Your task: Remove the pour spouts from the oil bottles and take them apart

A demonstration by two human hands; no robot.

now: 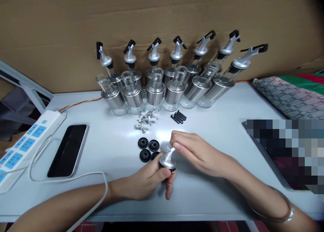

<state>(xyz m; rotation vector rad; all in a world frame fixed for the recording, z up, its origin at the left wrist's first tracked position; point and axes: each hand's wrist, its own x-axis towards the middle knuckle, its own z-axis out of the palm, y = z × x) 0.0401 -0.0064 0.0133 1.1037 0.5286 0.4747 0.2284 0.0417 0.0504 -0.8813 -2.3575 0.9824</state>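
Observation:
My left hand (149, 179) grips a silver bottle pourer (167, 160) by its round base, which has a black stopper underneath. My right hand (196, 152) is closed, its thumb and bent fingers pinching the tip of the pourer's spout. Whether a small part is also inside those fingers is hidden. Just left of the pourer lie several black rubber discs (145, 155), one partly behind my left hand. Farther back are several loose silver spout pieces (143, 126) in a small heap. Several thin black levers (178, 117) lie side by side beyond my right hand.
Glass bottles with steel bands (155, 94) stand in two rows at the back; the rear ones carry pourers with black levers. A phone (68, 151) and a power strip (22, 147) lie left. A white cable (105, 181) crosses my left forearm. A dark-framed panel (275, 164), partly pixelated, lies right.

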